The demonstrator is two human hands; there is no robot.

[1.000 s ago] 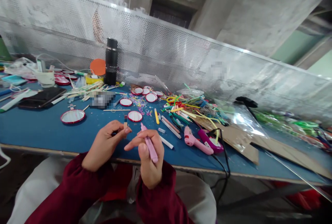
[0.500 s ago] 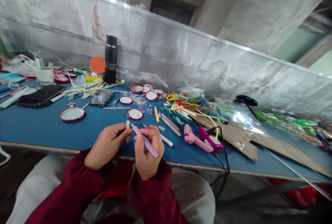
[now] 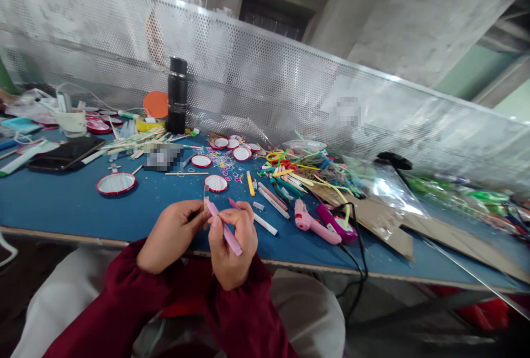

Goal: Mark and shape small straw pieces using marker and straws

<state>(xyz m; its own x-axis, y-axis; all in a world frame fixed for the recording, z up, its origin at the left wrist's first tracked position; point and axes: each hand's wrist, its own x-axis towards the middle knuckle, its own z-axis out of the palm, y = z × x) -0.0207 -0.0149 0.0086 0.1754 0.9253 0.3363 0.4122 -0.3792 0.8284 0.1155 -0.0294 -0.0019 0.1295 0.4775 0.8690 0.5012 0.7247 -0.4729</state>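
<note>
My left hand [image 3: 171, 235] pinches a small wooden stick [image 3: 206, 199] upright at the front edge of the blue table [image 3: 62, 203]. My right hand [image 3: 232, 245] grips a pink marker [image 3: 224, 232], slanted with its tip against the stick by my left fingertips. Both hands sit close together, with dark red sleeves behind them. A round red-rimmed mirror [image 3: 216, 183] lies just beyond the hands.
Pink glue guns [image 3: 321, 225] with black cords lie to the right, beside cardboard [image 3: 385, 225] and a heap of coloured sticks [image 3: 306, 173]. A black flask [image 3: 177, 95], a phone [image 3: 66, 153] and more mirrors [image 3: 116, 183] sit to the left. A perforated metal screen [image 3: 265, 82] backs the table.
My right hand has turned the pink marker and brought its tip left onto the stick. The stick in my left hand has risen slightly. The hands have drawn closer.
</note>
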